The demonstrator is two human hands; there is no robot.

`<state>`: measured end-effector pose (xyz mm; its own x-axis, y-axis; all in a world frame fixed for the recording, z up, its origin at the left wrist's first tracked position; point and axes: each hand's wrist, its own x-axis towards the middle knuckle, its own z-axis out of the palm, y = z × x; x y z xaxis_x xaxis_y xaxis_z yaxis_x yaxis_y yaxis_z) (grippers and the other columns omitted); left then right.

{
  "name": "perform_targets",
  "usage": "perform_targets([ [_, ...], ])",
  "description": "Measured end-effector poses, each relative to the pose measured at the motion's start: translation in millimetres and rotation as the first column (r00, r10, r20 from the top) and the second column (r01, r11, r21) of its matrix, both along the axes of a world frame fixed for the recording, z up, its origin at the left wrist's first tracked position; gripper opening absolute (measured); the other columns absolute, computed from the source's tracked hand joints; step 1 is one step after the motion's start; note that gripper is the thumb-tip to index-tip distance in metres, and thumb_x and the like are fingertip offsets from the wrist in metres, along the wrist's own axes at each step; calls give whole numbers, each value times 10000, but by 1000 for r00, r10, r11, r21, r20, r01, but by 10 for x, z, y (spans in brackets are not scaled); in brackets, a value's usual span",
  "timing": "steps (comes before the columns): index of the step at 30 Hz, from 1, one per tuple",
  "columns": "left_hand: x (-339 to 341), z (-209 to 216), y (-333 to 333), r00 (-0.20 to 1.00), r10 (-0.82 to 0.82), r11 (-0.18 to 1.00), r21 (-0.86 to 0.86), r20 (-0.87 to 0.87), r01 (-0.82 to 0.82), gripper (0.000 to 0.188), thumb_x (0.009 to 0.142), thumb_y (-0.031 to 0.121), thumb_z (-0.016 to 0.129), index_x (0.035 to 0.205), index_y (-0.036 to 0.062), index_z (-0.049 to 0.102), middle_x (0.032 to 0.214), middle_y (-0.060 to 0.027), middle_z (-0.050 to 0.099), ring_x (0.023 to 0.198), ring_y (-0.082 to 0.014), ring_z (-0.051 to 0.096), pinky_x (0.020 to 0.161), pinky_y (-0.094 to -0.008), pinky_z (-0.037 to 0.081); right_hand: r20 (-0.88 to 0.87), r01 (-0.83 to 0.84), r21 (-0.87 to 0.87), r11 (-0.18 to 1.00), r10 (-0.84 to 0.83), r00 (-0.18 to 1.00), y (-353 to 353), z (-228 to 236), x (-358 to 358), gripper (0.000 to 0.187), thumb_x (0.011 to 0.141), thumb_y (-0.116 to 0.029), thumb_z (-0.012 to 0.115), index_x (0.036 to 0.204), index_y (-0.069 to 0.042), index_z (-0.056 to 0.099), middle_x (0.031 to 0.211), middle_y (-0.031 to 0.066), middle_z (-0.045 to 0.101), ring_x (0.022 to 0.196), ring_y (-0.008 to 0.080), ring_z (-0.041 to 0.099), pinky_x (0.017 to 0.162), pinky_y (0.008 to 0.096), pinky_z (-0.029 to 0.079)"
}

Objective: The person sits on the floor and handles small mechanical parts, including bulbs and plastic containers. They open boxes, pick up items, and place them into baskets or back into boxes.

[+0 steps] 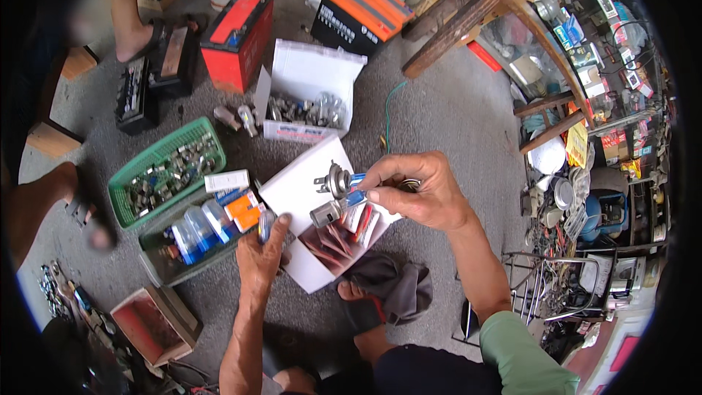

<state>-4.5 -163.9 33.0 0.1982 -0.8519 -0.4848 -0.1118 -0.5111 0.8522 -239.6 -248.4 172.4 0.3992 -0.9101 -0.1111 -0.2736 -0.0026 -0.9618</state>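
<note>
My right hand (424, 194) is closed in a pinch on two headlight bulbs. The upper headlight bulb (338, 180) has a round metal flange and prongs; the lower headlight bulb (327, 212) has a silvery base and blue glass. Both are above an open white box (311, 272) holding red-and-white packets (363, 223). My left hand (259, 256) is closed round a small silvery, blue-tinted bulb (267, 224), partly hidden by the fingers. It is at the right end of a dark bin (157, 260) with clear-and-blue packs (197, 228) and orange small boxes (245, 211).
A green basket (121, 201) of metal-based bulbs is at left. Beyond it stand a white carton (303, 132) of bulbs and red and orange-black batteries (234, 58). An open brown box (150, 355), dark cloth (406, 289) and wooden stool (453, 25) are around. Another person's legs show at left.
</note>
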Motion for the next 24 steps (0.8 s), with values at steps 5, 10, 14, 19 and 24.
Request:
perform_targets([
  [5,-1,-47,10,997,-58,998,-4,60,58,709,876,669,639,792,-33,708,532,-78,611,493,-173,650,480,-345,528,-202,-24,-19,1000,19,979,400,-316,10,156,856,-15,672,996,-3,742,898,75,747,760,118,681,677,263,548],
  [10,28,-48,30,995,-52,999,11,84,51,730,870,683,637,772,-37,699,519,-79,611,494,-180,660,486,-334,536,-506,76,-303,950,-228,832,715,-583,210,150,810,-70,698,944,-115,749,857,102,708,659,253,683,602,353,547],
  [14,-1,-15,16,993,-73,997,41,90,69,725,875,679,634,772,-37,693,513,-74,606,482,-183,656,482,-337,535,-559,57,-450,891,-331,760,910,-744,337,184,801,-102,718,981,-142,717,822,65,676,655,263,678,549,379,536],
  [19,2,-57,59,995,-49,999,0,83,49,606,904,597,659,821,-2,683,542,-34,563,476,-132,590,437,-297,470,-549,22,-525,851,-359,755,1039,-873,513,201,783,-101,740,979,-127,706,752,53,627,622,254,645,520,383,513],
  [24,-39,-108,103,999,-1,999,-54,50,3,534,917,546,680,850,17,671,560,11,522,467,-91,522,406,-269,412,-545,51,-462,886,-329,771,1147,-913,530,227,777,-94,746,997,-121,699,766,62,639,656,269,658,551,390,524],
])
